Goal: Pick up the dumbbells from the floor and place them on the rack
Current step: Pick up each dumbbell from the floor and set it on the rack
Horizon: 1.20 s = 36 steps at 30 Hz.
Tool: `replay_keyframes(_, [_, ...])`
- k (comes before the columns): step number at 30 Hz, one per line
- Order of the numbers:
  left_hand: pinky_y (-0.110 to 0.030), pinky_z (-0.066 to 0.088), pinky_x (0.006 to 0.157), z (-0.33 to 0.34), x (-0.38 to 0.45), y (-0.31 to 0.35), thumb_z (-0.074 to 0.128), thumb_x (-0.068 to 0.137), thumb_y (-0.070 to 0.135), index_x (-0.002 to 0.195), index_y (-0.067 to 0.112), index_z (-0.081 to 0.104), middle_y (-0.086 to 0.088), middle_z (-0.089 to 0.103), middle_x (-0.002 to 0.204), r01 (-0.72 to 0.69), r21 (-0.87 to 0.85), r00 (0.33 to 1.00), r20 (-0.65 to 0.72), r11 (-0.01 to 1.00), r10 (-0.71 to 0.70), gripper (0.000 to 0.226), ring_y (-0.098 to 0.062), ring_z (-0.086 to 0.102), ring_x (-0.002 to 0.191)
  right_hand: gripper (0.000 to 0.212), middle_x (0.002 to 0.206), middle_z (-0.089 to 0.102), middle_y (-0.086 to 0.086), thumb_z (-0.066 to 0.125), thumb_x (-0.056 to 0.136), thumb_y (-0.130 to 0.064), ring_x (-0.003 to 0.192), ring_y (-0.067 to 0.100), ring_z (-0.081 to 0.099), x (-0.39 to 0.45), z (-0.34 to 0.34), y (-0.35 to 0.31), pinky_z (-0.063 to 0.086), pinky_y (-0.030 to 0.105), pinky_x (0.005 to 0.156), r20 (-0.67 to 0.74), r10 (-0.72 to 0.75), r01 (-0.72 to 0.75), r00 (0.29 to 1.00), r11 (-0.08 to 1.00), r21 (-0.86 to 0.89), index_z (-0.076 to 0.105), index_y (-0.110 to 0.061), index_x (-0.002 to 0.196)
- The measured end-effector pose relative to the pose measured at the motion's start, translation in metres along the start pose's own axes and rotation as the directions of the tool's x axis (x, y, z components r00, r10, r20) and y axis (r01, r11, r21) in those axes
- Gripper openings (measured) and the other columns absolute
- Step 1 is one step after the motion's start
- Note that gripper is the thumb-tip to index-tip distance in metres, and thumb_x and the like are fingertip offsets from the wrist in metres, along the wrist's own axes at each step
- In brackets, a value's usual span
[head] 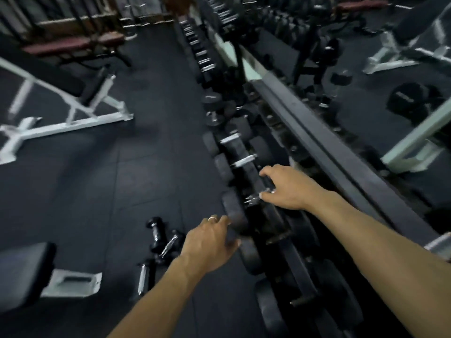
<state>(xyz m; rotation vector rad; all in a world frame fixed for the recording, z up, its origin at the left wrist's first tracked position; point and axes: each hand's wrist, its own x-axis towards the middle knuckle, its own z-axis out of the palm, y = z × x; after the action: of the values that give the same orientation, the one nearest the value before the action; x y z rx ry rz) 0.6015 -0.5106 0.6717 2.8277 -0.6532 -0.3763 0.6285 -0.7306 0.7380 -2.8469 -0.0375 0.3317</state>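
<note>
A dim gym with a black rubber floor [102,181]; the long dumbbell rack [246,167] runs away from the viewer. Both hands are at the rack: the right hand [284,189] curls round a chrome dumbbell handle [253,198] lying across the rack, the left hand [211,242] grips that dumbbell's near rubber head [235,215]. Left of the rack, below and behind the left hand, small loose dumbbells [158,242] lie on the floor, axes mixed, nearer the left hand, with open floor round them

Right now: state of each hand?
Left hand: fingers curled on the end of a dumbbell at the rack.
Right hand: grips the same dumbbell's handle.
</note>
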Motion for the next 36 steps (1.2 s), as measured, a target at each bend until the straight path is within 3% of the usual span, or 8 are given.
replay_keyframes(5, [-0.034,0.045,0.087,0.000,-0.040,-0.101,0.050,0.090,0.056,0.131,0.024,0.044,0.002,0.052,0.128,0.156,-0.044,0.988,-0.002,0.987,-0.156,0.052,-0.019,0.052,0.119,0.061,0.130,0.053,0.002,0.062,0.086,-0.046,0.120,0.025,0.054,0.049,0.043,-0.100,0.046,0.040,0.095,0.098,-0.108,0.109,0.989,0.994,-0.009,0.044,-0.024,0.139])
replay_keyframes(10, [-0.040,0.050,0.082,0.010,-0.066,-0.184,0.052,0.087,0.053,0.118,0.022,0.049,0.002,0.054,0.121,0.299,-0.107,0.954,0.040,0.948,-0.296,0.043,-0.022,0.055,0.112,0.060,0.138,0.051,0.003,0.061,0.089,-0.044,0.125,0.024,0.051,0.095,0.094,-0.173,0.045,0.040,0.100,0.177,-0.190,0.195,0.966,0.981,-0.011,0.042,-0.022,0.142])
replay_keyframes(19, [-0.039,0.049,0.084,0.078,-0.043,-0.283,0.055,0.087,0.052,0.122,0.024,0.047,0.000,0.054,0.119,0.471,-0.179,0.876,0.210,0.864,-0.434,0.045,-0.025,0.056,0.111,0.058,0.137,0.051,0.004,0.060,0.090,-0.041,0.126,0.025,0.050,0.191,0.209,-0.216,0.044,0.038,0.100,0.365,-0.227,0.235,0.903,0.972,0.024,0.042,-0.022,0.142])
replay_keyframes(25, [-0.042,0.050,0.088,0.174,0.005,-0.341,0.054,0.088,0.052,0.121,0.020,0.049,-0.001,0.054,0.118,0.562,-0.218,0.810,0.341,0.798,-0.477,0.047,-0.024,0.056,0.113,0.058,0.138,0.052,0.002,0.063,0.088,-0.039,0.124,0.023,0.052,0.265,0.324,-0.198,0.045,0.039,0.100,0.522,-0.173,0.175,0.835,0.983,0.046,0.044,-0.023,0.141])
replay_keyframes(29, [-0.039,0.048,0.090,0.257,0.031,-0.375,0.053,0.090,0.050,0.128,0.022,0.045,0.000,0.050,0.123,0.558,-0.235,0.802,0.400,0.796,-0.444,0.049,-0.023,0.053,0.117,0.059,0.139,0.051,0.001,0.065,0.089,-0.039,0.125,0.023,0.052,0.304,0.416,-0.180,0.045,0.039,0.101,0.605,-0.139,0.145,0.784,0.989,0.039,0.043,-0.023,0.141])
replay_keyframes(36, [-0.037,0.046,0.092,0.428,0.067,-0.450,0.056,0.089,0.046,0.129,0.025,0.046,0.001,0.049,0.121,0.564,-0.281,0.793,0.445,0.776,-0.416,0.046,-0.020,0.051,0.117,0.064,0.140,0.052,0.003,0.069,0.087,-0.038,0.126,0.022,0.052,0.356,0.595,-0.156,0.044,0.039,0.104,0.633,-0.069,0.023,0.771,0.996,0.082,0.041,-0.023,0.143])
